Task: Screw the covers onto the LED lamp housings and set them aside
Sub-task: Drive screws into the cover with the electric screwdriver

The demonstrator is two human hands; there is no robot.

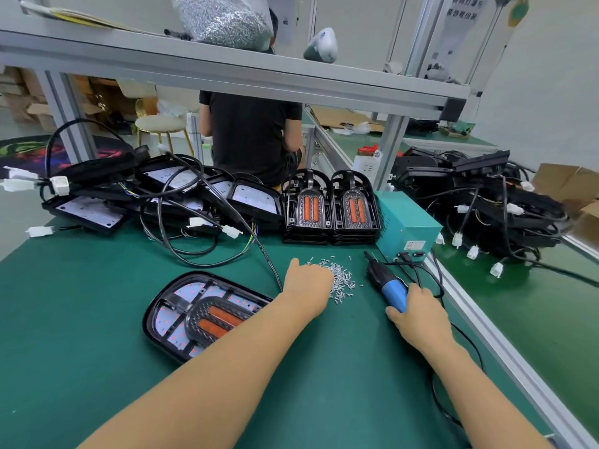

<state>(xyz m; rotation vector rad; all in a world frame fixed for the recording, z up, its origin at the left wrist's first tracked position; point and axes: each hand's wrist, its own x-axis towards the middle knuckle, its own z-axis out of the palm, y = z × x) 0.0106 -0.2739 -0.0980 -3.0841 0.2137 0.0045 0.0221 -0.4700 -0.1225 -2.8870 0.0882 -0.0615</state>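
Green counter (97,286): my left hand (306,283) picks screws (340,280), right hand (418,315) grips driver (387,283); near lamp (201,315) unscrewed, far housings (136,196) waiting.

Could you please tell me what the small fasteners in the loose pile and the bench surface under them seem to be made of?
The small silvery screws look like bright plated metal, judging by their sharp glints. The dark green bench mat looks like matte rubber or vinyl: flat, even colour with no shine, though the exact material is uncertain.
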